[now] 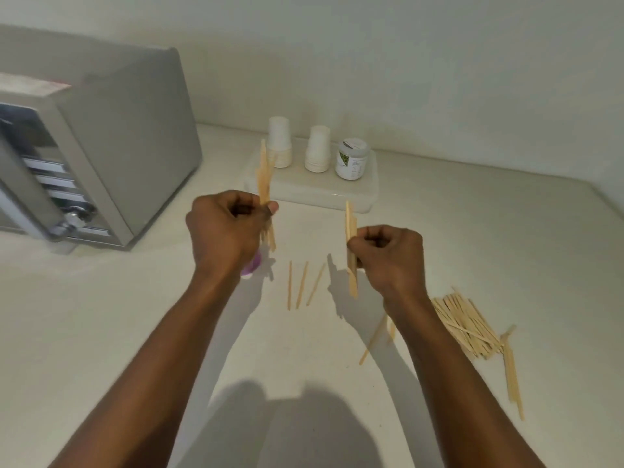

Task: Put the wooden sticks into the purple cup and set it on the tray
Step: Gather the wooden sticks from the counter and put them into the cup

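I see my left hand (224, 228) with its fingers (271, 207) pinching a bunch of wooden sticks (265, 184) upright above the purple cup (252, 265), which is mostly hidden under that hand on the tabletop (101, 332). My right hand (388, 255) pinches a second, smaller bunch (351, 244) upright. Three loose sticks (302, 285) lie between my hands, a pile (469, 325) lies right of my right forearm. The tray (314, 192) sits behind, carrying white cups (280, 143) and a jar (353, 158).

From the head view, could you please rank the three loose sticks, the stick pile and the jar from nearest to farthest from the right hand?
1. Three loose sticks, just left of the right hand.
2. Stick pile, lower right.
3. Jar, on the tray behind.
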